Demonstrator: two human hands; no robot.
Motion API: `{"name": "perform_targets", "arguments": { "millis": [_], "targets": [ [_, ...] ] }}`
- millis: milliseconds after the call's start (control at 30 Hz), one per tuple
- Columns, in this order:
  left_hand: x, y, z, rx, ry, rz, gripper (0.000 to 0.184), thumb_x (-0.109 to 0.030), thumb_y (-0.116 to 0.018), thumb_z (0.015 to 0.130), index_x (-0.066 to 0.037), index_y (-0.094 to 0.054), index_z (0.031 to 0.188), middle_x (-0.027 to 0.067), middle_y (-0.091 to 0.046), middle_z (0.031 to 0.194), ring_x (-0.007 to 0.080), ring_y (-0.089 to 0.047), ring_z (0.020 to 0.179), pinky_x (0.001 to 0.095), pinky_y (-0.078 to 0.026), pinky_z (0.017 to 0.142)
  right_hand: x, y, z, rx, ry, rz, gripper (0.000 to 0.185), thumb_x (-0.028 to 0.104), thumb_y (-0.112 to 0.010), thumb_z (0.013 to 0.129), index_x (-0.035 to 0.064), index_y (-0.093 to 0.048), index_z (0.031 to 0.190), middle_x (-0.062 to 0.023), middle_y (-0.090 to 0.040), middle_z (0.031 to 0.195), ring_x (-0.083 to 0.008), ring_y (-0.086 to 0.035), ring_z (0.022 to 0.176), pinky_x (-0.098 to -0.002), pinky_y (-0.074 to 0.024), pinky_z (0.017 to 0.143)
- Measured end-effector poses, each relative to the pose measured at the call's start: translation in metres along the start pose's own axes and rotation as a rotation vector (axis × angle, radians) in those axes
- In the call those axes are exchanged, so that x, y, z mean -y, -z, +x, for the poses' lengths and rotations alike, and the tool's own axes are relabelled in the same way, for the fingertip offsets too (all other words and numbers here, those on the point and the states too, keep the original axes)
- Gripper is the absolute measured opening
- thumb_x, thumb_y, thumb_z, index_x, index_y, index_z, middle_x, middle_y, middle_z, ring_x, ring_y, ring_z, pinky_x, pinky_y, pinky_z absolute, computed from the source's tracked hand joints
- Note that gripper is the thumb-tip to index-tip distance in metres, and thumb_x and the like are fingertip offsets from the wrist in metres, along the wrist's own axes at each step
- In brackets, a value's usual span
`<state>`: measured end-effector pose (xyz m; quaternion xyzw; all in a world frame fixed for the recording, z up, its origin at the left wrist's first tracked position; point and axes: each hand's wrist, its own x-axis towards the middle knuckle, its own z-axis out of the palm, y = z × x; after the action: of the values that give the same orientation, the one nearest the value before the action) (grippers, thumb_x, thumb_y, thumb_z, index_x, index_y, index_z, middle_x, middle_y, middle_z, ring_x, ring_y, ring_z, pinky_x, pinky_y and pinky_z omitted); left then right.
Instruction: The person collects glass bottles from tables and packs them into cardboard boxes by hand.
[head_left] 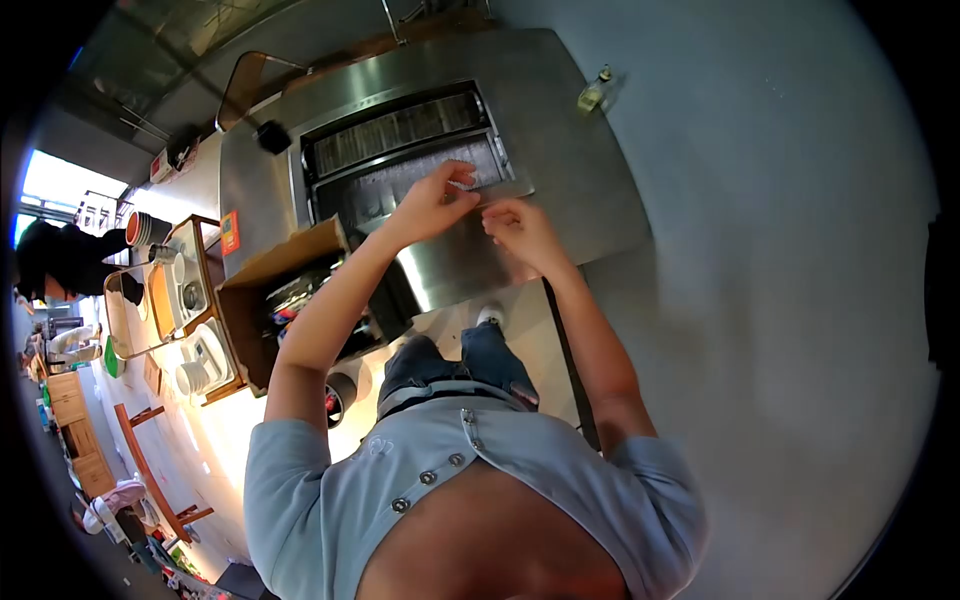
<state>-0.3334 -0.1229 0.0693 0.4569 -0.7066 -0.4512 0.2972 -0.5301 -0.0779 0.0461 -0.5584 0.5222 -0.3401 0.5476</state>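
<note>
My left hand [435,205] is raised over the front edge of a steel grill unit [465,262], its fingers curled and apart from the thumb. Close to its right, my right hand [520,232] has its fingers bent together toward the left hand. A thin pale line shows between the two hands; what it is I cannot make out. Behind them lies the grill's sunken opening [400,165] with dark slatted racks. The hands do not touch each other.
Left of the grill stands an open cardboard box [240,310] with packaged items. Farther left are a shelf with trays and white dishes [205,355] and a person in dark clothes [65,255]. A small bottle [592,95] stands at the grill's back right. A wall rises at right.
</note>
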Motion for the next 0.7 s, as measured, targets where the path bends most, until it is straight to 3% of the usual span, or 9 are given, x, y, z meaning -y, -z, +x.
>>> {"name": "perform_targets", "arguments": {
  "millis": [167,200,267,333,367,433,467,533,700],
  "targets": [
    [0.048,-0.063,0.163,-0.007,0.044,0.022,0.057,-0.018,-0.071,0.079,-0.004,-0.043,0.127,0.0134,-0.06,0.114,0.0212,-0.063,0.094,0.0329,-0.052,0.078,-0.043,0.09,0.042,-0.111,-0.122,0.048,0.025,0.02,-0.068,0.083,0.0003,-0.064,0.098,-0.0086,-0.067,0.081,-0.0126,-0.061,0.065,-0.0259,-0.0496,0.058],
    [0.061,-0.078,0.196,0.001,0.035,0.03,0.057,-0.018,-0.071,0.079,-0.004,-0.043,0.127,0.0134,-0.06,0.114,0.0212,-0.063,0.094,0.0329,-0.052,0.078,-0.066,0.106,0.063,-0.219,-0.1,0.039,0.032,0.02,-0.068,0.083,0.0006,-0.06,0.106,-0.0094,-0.066,0.09,-0.014,-0.062,0.073,-0.0258,-0.0506,0.058],
    [0.087,-0.112,0.258,-0.047,0.134,0.069,0.064,-0.02,-0.072,0.073,-0.002,-0.04,0.126,0.0188,-0.061,0.111,0.0339,-0.063,0.098,0.0398,-0.05,0.084,-0.123,0.141,0.116,-0.338,-0.075,0.035,0.039,0.02,-0.069,0.083,0.001,-0.056,0.114,-0.0102,-0.065,0.099,-0.0155,-0.063,0.081,-0.0257,-0.0517,0.057],
    [0.109,-0.143,0.307,-0.025,0.13,0.1,0.067,-0.018,-0.072,0.071,-0.002,-0.039,0.128,0.0202,-0.059,0.115,0.0363,-0.059,0.104,0.0408,-0.048,0.088,-0.174,0.178,0.174,-0.624,-0.126,-0.225,0.049,0.019,-0.067,0.081,0.0013,-0.049,0.123,-0.0163,-0.062,0.11,-0.0246,-0.063,0.092,-0.0329,-0.0538,0.068],
    [0.12,-0.156,0.333,-0.014,0.132,0.126,0.071,-0.017,-0.072,0.07,-0.002,-0.038,0.129,0.0216,-0.057,0.119,0.0386,-0.056,0.11,0.0417,-0.046,0.093,-0.18,0.194,0.192,-0.639,-0.119,-0.223,0.049,0.019,-0.067,0.081,0.0013,-0.049,0.123,-0.0163,-0.062,0.11,-0.0246,-0.063,0.092,-0.0329,-0.0538,0.068],
    [0.138,-0.185,0.378,-0.031,0.06,0.104,0.073,-0.015,-0.072,0.069,-0.002,-0.036,0.131,0.0224,-0.054,0.123,0.039,-0.053,0.114,0.0419,-0.044,0.096,-0.184,0.225,0.224,-0.713,-0.232,-0.356,0.053,0.015,-0.063,0.08,0.0015,-0.044,0.127,-0.019,-0.059,0.118,-0.0306,-0.06,0.103,-0.0372,-0.0505,0.084],
    [0.148,-0.198,0.398,-0.047,0.015,0.078,0.075,-0.014,-0.072,0.069,-0.002,-0.035,0.132,0.0233,-0.051,0.127,0.0394,-0.049,0.118,0.042,-0.041,0.1,-0.187,0.237,0.24,-0.723,-0.228,-0.358,0.053,0.015,-0.063,0.08,0.0015,-0.044,0.127,-0.019,-0.059,0.118,-0.0306,-0.06,0.103,-0.0372,-0.0505,0.084],
    [0.145,-0.21,0.428,-0.072,-0.033,0.105,0.077,-0.014,-0.072,0.068,-0.002,-0.034,0.134,0.0238,-0.049,0.129,0.04,-0.047,0.12,0.0417,-0.04,0.101,-0.189,0.256,0.263,-0.651,-0.295,-0.367,0.056,0.008,-0.059,0.078,0.0003,-0.041,0.13,-0.0194,-0.055,0.124,-0.0332,-0.056,0.112,-0.0387,-0.0449,0.094],
    [0.168,-0.232,0.484,-0.089,-0.115,0.108,0.072,-0.013,-0.073,0.068,-0.007,-0.04,0.132,0.02,-0.05,0.128,0.0384,-0.05,0.117,0.0407,-0.043,0.098,-0.235,0.287,0.323,-0.639,-0.079,-0.308,0.062,-0.002,-0.058,0.074,0.0009,-0.037,0.132,-0.0186,-0.048,0.133,-0.0325,-0.054,0.116,-0.0367,-0.0478,0.092]
  ]
}}
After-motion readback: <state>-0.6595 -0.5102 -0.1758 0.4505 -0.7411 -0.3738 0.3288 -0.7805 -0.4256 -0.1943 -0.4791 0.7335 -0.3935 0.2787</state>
